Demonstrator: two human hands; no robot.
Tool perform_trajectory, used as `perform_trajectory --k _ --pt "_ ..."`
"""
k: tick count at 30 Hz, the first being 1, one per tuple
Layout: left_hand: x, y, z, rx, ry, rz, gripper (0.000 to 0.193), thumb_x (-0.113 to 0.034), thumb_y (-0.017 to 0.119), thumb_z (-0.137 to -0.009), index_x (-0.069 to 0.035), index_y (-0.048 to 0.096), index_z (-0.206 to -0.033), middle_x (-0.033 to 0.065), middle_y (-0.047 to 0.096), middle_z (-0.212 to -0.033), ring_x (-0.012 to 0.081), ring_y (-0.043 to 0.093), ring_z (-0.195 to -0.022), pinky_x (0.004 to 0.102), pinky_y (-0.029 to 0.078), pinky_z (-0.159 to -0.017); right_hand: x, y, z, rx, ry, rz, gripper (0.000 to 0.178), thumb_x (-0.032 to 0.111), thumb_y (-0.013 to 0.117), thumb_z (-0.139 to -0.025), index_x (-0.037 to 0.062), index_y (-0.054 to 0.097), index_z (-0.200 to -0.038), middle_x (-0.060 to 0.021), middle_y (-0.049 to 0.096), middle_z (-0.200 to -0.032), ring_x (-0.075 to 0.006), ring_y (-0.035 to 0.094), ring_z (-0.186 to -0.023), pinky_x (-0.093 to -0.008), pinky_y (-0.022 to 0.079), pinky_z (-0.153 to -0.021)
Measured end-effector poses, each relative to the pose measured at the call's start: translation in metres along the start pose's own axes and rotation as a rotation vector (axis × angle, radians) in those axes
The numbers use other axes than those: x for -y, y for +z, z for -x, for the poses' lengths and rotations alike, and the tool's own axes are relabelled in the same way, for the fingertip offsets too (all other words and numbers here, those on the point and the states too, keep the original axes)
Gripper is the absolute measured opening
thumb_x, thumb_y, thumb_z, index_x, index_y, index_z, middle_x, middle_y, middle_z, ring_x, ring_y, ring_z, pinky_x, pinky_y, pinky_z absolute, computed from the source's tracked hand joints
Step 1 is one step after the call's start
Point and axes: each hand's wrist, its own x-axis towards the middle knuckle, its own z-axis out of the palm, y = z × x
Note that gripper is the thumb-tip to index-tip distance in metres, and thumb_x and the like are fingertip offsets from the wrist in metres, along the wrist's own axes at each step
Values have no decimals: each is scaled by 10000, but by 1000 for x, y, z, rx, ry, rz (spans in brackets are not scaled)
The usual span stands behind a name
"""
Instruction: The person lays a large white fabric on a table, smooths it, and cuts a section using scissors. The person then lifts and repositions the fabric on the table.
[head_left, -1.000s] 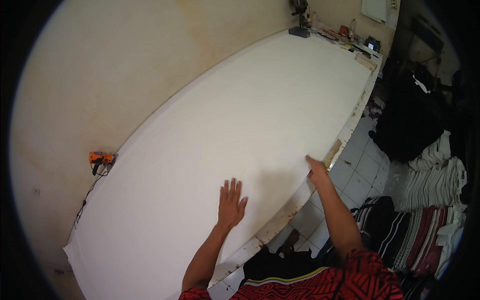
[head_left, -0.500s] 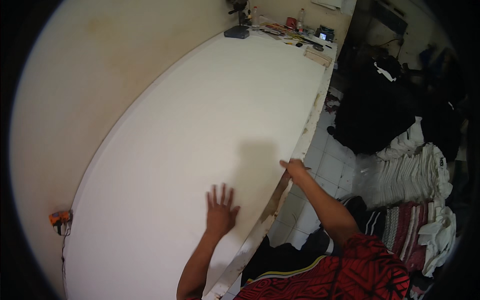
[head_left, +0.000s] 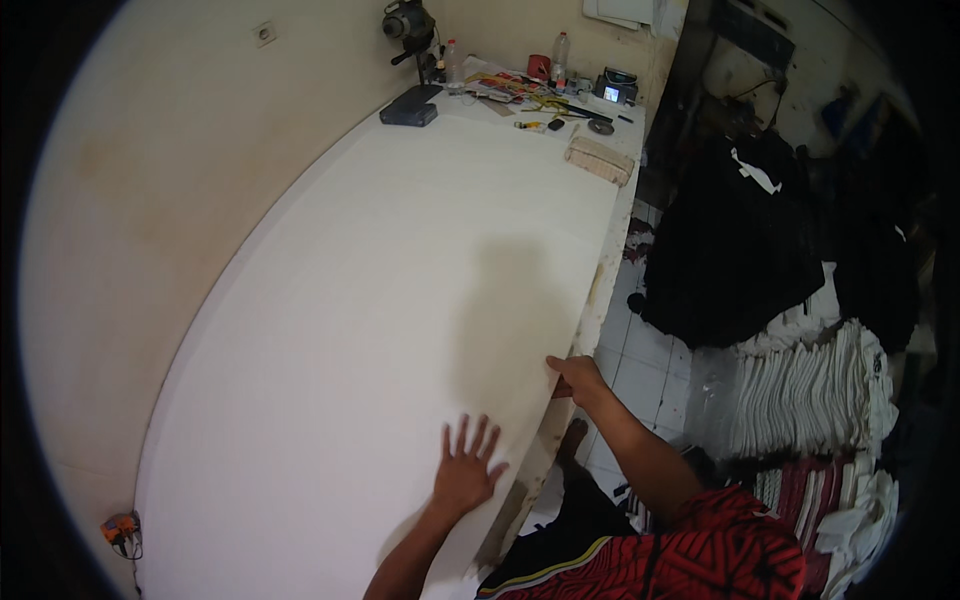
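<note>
A broad white sheet [head_left: 360, 300], either cloth or paper, lies flat over the long table [head_left: 592, 315]. My left hand [head_left: 466, 482] rests palm down on it with fingers spread, close to the table's right edge. At that edge, a little farther off, my right hand [head_left: 580, 380] has its thumb on top of the sheet and its fingers curled underneath, closed on the sheet's edge. Its fingertips are partly hidden below the edge. At the far right corner, a beige brick-shaped block [head_left: 600, 160] sits on the sheet.
At the far end stand a cutting machine [head_left: 408, 100], plastic bottles [head_left: 560, 55], a roll of tape [head_left: 600, 127] and a small lit device [head_left: 614, 88]. Folded white garments [head_left: 800, 390] and dark clothing [head_left: 730, 240] are piled on the right. A wall borders the table's left.
My left hand has slid right across the sheet, toward the table edge and my right hand. The right hand keeps its hold on the edge. The view has tilted up slightly.
</note>
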Motion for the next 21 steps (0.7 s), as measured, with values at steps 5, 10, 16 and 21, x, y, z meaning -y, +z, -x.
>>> perform_trajectory --k 5,10,16,21 --pt "-59 2 -69 131 118 585 666 -350 617 -1056 -78 426 -1633 176 355 -1725 353 348 -1587 548 282 -1290 122 -38 -108 -112 -278 79 318 200 765 -994 -101 674 -1041 -181 727 -922 -299 773 -784 -417 670 -665" --pt "-42 -4 -208 -332 -278 316 663 -308 619 -1054 -71 419 -1640 207 350 -1721 432 328 -1584 568 272 -1289 162 -68 -150 -88 -158 195 328 197 776 -981 -117 685 -1011 -207 737 -930 -286 769 -747 -418 681 -622" --pt "-44 17 -257 176 -275 -59 686 -505 479 -1091 -170 378 -1681 120 258 -1781 379 138 -1661 597 50 -1333 269 -93 -241 -293 -240 416 299 198 762 -967 -88 675 -955 -210 731 -922 -309 740 -726 -412 582 -544" --pt "-56 7 -267 -168 -262 46 532 -360 702 -971 -128 642 -1446 149 569 -1519 365 480 -1456 568 341 -1219 306 -106 -276 -523 -673 938 372 183 681 -1005 -73 615 -1268 -283 636 -1315 -384 620 -1245 -535 519 -996"
